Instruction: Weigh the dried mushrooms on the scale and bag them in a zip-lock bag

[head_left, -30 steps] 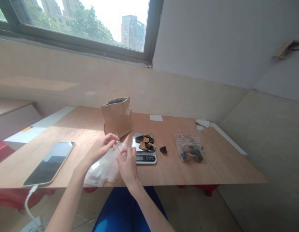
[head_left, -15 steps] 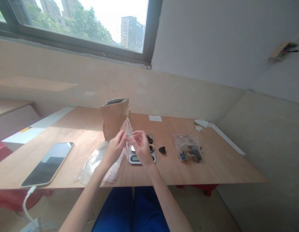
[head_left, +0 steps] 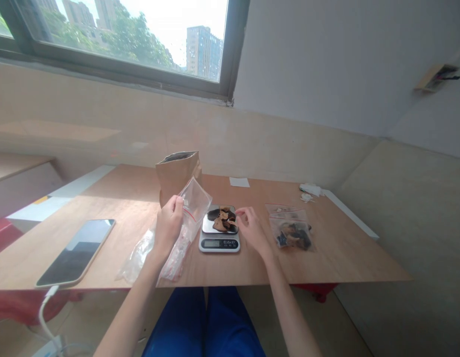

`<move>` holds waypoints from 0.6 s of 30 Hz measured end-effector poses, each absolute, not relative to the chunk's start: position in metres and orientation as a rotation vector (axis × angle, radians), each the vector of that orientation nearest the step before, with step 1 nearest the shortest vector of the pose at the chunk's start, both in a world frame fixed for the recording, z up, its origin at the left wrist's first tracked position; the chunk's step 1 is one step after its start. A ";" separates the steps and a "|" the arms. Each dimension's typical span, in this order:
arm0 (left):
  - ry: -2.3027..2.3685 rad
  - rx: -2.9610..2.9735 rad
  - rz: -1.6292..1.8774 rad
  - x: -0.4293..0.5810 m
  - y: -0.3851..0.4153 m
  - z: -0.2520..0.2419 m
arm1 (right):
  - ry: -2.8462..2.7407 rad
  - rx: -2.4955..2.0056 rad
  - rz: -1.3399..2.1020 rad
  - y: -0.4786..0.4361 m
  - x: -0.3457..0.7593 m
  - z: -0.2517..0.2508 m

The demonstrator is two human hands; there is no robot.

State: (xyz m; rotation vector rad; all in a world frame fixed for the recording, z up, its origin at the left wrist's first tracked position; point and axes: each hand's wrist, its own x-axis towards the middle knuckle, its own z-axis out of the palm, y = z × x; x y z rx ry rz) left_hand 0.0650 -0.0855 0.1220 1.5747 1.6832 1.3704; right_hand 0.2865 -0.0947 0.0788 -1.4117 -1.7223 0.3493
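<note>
Zip bag [head_left: 195,204], plywood table [head_left: 345,263] — window [head_left: 133,34] beyond

There were 2 hands: 1 left hand [head_left: 168,225], 1 right hand [head_left: 252,230], 1 digital kitchen scale [head_left: 218,243], 1 held zip bag [head_left: 194,206], 1 filled zip bag [head_left: 291,229], 1 loose plastic bag [head_left: 136,259], 1 kraft paper bag [head_left: 175,181], 1 smartphone [head_left: 75,253], 1 white paper slip [head_left: 239,182], dried pieces [head_left: 222,220] overlapped, count unclear

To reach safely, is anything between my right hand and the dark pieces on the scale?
Nothing visible: your right hand is right beside the dark pieces on the digital scale.
</note>
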 end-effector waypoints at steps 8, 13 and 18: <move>1.742 1.585 1.289 0.073 -0.078 0.104 | -1.893 -1.582 0.193 -0.096 0.296 0.050; 1.750 1.602 1.307 0.080 -0.082 0.099 | -1.876 -1.581 0.236 -0.093 0.292 0.053; 1.734 1.557 1.348 0.083 -0.087 0.098 | -1.837 -1.589 0.260 -0.094 0.294 0.059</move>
